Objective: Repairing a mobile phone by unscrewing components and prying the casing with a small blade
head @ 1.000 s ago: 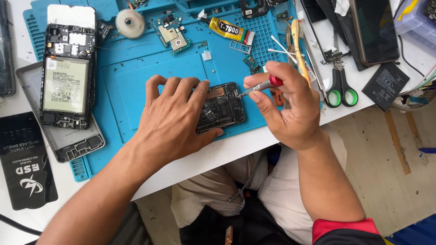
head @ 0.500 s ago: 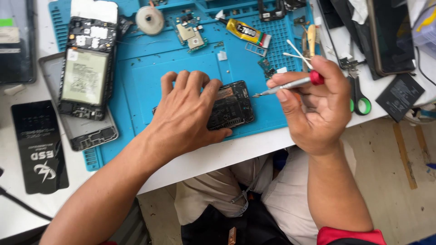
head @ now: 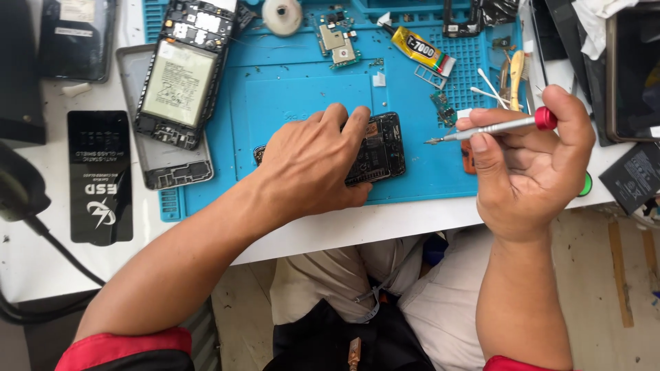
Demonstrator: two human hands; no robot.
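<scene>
Phone (head: 381,148) half under left hand (head: 309,165)

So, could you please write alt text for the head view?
The left hand presses an opened phone onto a blue mat, while the right hand holds a red-capped screwdriver beside it. Another dismantled phone lies upper left.

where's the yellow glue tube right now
In the head view the yellow glue tube lies at the top of the blue mat, right of centre, beside a small circuit board and up-left of the screwdriver in the right hand.
</scene>
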